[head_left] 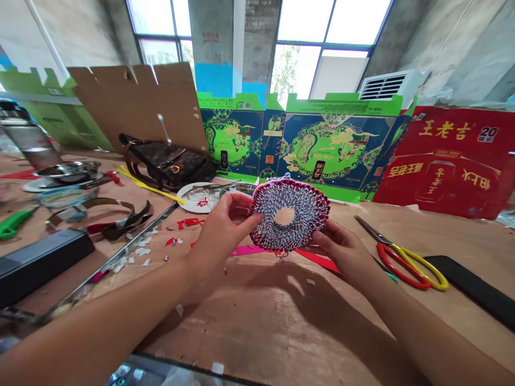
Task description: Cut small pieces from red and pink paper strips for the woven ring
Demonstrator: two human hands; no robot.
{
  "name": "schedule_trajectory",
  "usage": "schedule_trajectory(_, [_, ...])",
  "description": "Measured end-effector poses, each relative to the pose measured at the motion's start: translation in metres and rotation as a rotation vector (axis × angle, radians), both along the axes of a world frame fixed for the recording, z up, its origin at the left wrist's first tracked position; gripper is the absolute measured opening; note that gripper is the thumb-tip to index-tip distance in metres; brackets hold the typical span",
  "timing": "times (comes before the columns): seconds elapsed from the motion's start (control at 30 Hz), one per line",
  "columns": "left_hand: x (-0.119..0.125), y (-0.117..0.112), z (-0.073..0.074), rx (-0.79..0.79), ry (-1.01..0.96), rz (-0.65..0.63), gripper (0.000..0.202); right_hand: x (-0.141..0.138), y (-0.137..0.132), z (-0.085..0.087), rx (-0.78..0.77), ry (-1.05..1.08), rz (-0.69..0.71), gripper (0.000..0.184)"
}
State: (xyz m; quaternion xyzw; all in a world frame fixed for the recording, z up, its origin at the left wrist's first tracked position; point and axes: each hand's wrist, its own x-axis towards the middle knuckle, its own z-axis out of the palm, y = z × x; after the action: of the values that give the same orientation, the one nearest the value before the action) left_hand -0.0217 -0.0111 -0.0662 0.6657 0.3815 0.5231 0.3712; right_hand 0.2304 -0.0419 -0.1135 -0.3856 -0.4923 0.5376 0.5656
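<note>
Three items, left to right: left hand (223, 230), fingers and thumb closed on the 9 o'clock rim of a woven ring (308, 228) of red, white and blue strips – round, no long axis, held tilted up between both hands, nearer neither; right hand (341, 249), fingers curled under its 4 o'clock edge, gripping lightly; scissors (374, 230), red and yellow handles, lying apart at 3 o'clock.

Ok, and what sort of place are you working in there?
Probably a craft workshop: a work table littered with cut scraps, scissors with red and yellow handles, a woven ring being held up, and flattened printed cartons propped along the back.
</note>
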Motion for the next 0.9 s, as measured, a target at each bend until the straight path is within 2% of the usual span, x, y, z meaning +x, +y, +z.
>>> schedule_trajectory(0.17, [-0.0015,0.0022,-0.0015,-0.013,-0.063,0.049,0.028,-0.0031,-0.0037,-0.0009,0.026,-0.017,-0.021,0.033])
schedule_trajectory(0.37, [0.0001,0.0051,-0.0038,-0.007,-0.062,0.02,0.023,-0.0041,-0.0036,-0.0016,0.024,-0.015,-0.024,0.036])
schedule_trajectory(0.9, [-0.0001,0.0003,0.0022,0.007,-0.019,0.001,0.016,-0.0049,-0.0043,-0.0012,0.0,-0.04,-0.032,0.036])
